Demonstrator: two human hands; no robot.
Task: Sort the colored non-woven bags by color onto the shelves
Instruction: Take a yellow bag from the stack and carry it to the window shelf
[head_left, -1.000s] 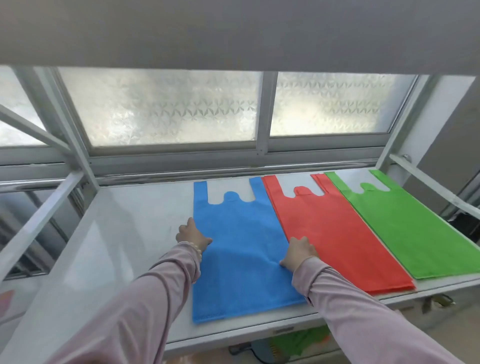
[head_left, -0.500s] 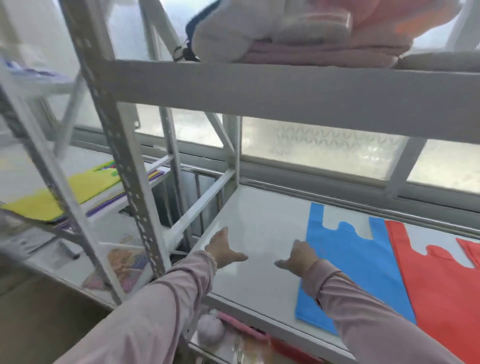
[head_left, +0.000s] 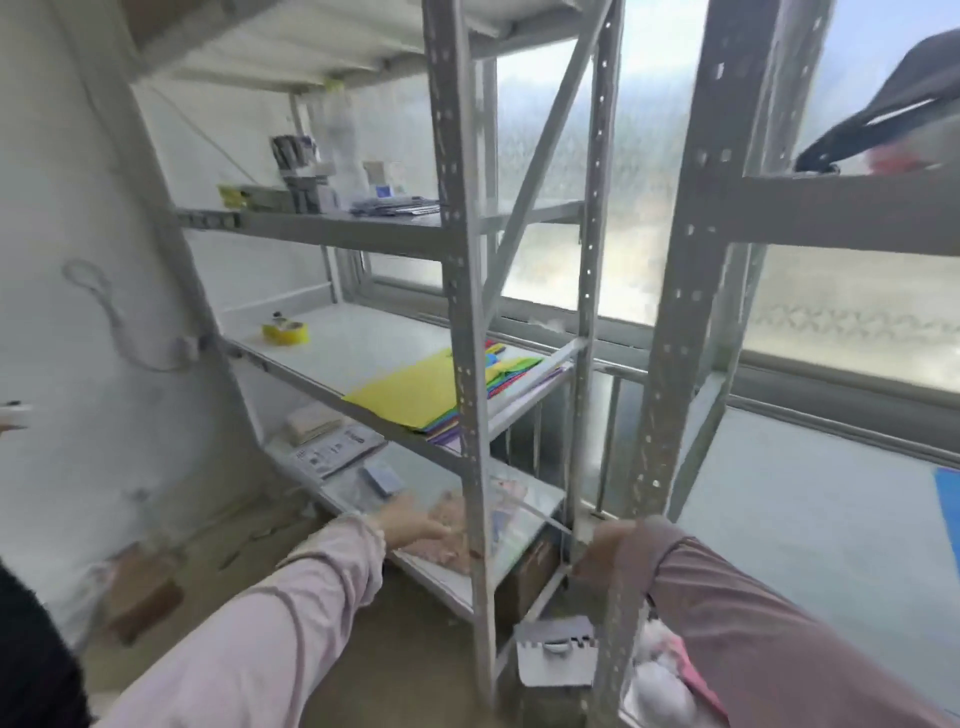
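Note:
A stack of coloured non-woven bags (head_left: 410, 389) with a yellow one on top lies on the middle level of the left shelf unit. Only a sliver of the blue bag (head_left: 949, 504) shows at the right edge, on the right shelf (head_left: 810, 499). My left hand (head_left: 410, 525) reaches out flat and empty, fingers apart, in front of the left unit's bottom level. My right hand (head_left: 602, 545) is low behind a grey upright; it is blurred and mostly hidden by my sleeve, with nothing visible in it.
Two perforated grey uprights (head_left: 467, 364) (head_left: 670, 415) stand between me and the shelves. A yellow tape roll (head_left: 284, 331) sits on the left middle shelf (head_left: 363, 338). Papers and packets (head_left: 332, 449) lie on the bottom level. Containers stand on the upper level (head_left: 311, 228). A white basket (head_left: 556, 649) sits on the floor.
My view has swung left, away from the blue, red and green bags to the left shelf unit. Both hands have left the blue bag and moved left, empty.

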